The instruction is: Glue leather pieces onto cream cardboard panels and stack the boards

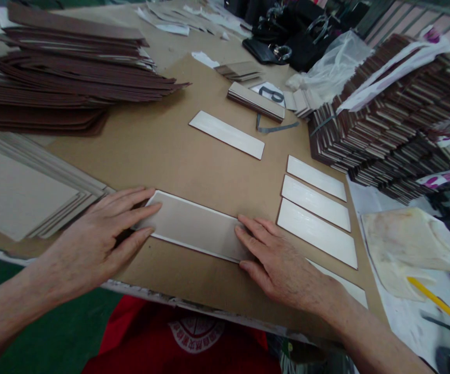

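Grey panel (195, 227): flat on brown surface (162, 150), near edge; left hand (92, 244) and right hand (279, 262) flat, fingers spread, pressing its ends. White strips (317, 232) laid out right, possibly glued; brown stacks (72, 78) behind.

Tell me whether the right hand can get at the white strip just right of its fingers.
Probably yes: the right hand rests on the grey card, the white strip lies beside it, only bare board between.

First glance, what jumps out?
The left hand and right hand press flat on the ends of a grey card near the front edge of the brown board. White strips lie side by side to its right; a brown sheet pile rises far left, a striped stack far right.
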Action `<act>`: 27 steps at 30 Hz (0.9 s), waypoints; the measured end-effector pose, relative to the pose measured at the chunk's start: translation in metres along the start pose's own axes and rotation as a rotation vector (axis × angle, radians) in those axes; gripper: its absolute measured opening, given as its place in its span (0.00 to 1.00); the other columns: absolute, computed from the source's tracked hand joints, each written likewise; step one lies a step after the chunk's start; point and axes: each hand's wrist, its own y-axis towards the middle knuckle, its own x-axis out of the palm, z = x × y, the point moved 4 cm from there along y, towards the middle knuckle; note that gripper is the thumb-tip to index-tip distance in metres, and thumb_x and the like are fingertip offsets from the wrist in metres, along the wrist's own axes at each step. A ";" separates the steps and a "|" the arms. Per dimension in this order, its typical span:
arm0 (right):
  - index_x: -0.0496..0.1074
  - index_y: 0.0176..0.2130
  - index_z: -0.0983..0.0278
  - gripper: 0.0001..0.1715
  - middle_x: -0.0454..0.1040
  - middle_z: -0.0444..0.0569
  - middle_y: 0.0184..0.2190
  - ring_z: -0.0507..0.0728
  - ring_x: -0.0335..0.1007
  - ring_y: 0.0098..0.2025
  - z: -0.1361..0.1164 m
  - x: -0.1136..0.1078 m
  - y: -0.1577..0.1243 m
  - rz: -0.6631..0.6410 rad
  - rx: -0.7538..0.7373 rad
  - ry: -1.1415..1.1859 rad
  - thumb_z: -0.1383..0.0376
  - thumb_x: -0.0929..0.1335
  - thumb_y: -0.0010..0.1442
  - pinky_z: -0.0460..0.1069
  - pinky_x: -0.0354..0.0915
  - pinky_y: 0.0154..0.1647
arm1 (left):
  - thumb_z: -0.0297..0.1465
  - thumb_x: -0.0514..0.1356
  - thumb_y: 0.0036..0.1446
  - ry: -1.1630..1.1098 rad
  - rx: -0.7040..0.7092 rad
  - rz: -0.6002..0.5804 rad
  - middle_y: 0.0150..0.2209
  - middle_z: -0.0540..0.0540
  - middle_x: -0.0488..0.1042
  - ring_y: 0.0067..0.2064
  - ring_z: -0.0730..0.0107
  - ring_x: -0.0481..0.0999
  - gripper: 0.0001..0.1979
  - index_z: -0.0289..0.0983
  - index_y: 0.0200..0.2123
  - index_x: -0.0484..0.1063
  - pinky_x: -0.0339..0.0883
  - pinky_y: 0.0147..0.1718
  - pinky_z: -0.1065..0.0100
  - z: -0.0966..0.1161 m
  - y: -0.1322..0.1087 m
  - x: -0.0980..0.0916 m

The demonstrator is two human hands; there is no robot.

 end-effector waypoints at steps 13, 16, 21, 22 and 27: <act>0.62 0.65 0.68 0.29 0.53 0.60 0.71 0.69 0.54 0.66 -0.003 0.000 0.000 -0.003 0.033 -0.073 0.62 0.65 0.68 0.66 0.58 0.65 | 0.36 0.54 0.67 0.016 -0.007 -0.028 0.67 0.42 0.60 0.68 0.52 0.58 0.21 0.42 0.62 0.63 0.52 0.67 0.46 -0.002 -0.001 0.002; 0.64 0.64 0.69 0.28 0.52 0.61 0.71 0.69 0.60 0.62 -0.006 -0.002 0.001 0.010 0.046 -0.096 0.64 0.65 0.67 0.67 0.62 0.62 | 0.36 0.54 0.67 0.045 0.021 -0.025 0.67 0.42 0.59 0.69 0.51 0.57 0.21 0.42 0.62 0.62 0.52 0.67 0.45 -0.001 -0.001 0.003; 0.64 0.63 0.76 0.29 0.64 0.63 0.64 0.67 0.61 0.61 -0.013 0.001 0.004 0.013 -0.049 -0.130 0.65 0.63 0.66 0.61 0.62 0.65 | 0.34 0.53 0.65 0.204 0.033 -0.029 0.63 0.35 0.61 0.67 0.43 0.56 0.19 0.37 0.57 0.69 0.53 0.65 0.41 0.007 0.003 -0.001; 0.64 0.62 0.78 0.29 0.63 0.65 0.64 0.68 0.61 0.62 -0.015 0.001 0.005 0.014 -0.060 -0.148 0.65 0.62 0.66 0.61 0.62 0.66 | 0.34 0.53 0.65 0.221 0.046 -0.054 0.62 0.35 0.62 0.66 0.44 0.58 0.19 0.36 0.57 0.69 0.54 0.65 0.41 0.010 0.004 -0.001; 0.61 0.66 0.71 0.34 0.64 0.66 0.64 0.71 0.62 0.61 -0.028 0.001 0.009 0.002 -0.053 -0.192 0.55 0.63 0.68 0.64 0.65 0.60 | 0.36 0.54 0.64 0.277 0.074 -0.109 0.60 0.36 0.69 0.64 0.40 0.62 0.22 0.39 0.59 0.69 0.49 0.66 0.37 0.030 0.008 -0.001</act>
